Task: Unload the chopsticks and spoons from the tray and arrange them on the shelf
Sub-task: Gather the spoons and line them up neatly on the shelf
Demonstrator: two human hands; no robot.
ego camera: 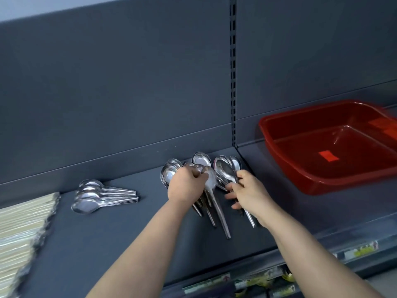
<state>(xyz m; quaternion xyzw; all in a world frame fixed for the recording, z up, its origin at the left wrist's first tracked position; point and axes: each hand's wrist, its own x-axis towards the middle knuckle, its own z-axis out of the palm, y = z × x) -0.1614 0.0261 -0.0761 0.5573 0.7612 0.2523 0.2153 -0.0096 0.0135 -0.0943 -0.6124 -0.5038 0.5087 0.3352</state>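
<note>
Several steel spoons (202,160) lie in a loose bunch on the dark grey shelf (107,233), bowls toward the back wall. My left hand (185,186) grips a few of them by the necks, fingers curled round the metal. My right hand (249,194) holds another group of spoons (224,168) at the right of the bunch, thumb and fingers pinching their handles. A tidy stack of spoons (92,195) lies farther left, handles pointing right. Packs of pale chopsticks (23,224) sit at the shelf's left edge. The red plastic tray (277,134) stands to the right, with nothing visible inside.
A slotted upright (233,72) divides the back panel above the spoons. Price-label strips (354,252) run along the shelf's front edge, with packaged goods (257,282) on a lower level.
</note>
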